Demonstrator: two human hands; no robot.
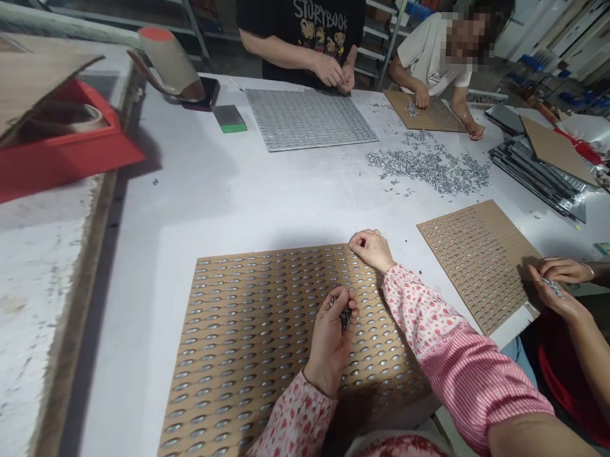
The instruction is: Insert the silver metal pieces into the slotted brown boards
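Note:
In front of me lies a brown cardboard sheet [220, 359] set with rows of small shiny oval metal pieces. My left hand [331, 336] is curled above its middle, the fingers closed round a small heap of metal pieces [346, 312]. At the sheet's far right corner, my right hand [373, 249] has thumb and forefinger pinched together at the edge. Whatever sits between those fingertips is too small to make out. Both forearms wear pink patterned sleeves.
A pile of loose metal pieces [432, 167] lies beyond my sheet. Co-workers handle another cardboard sheet [476, 261] at right and a silvery sheet [309, 118] across the table. Stacked sheets [542, 173] stand far right. At left are a red box [62, 150], a cup [171, 60] and a green-edged block [229, 119].

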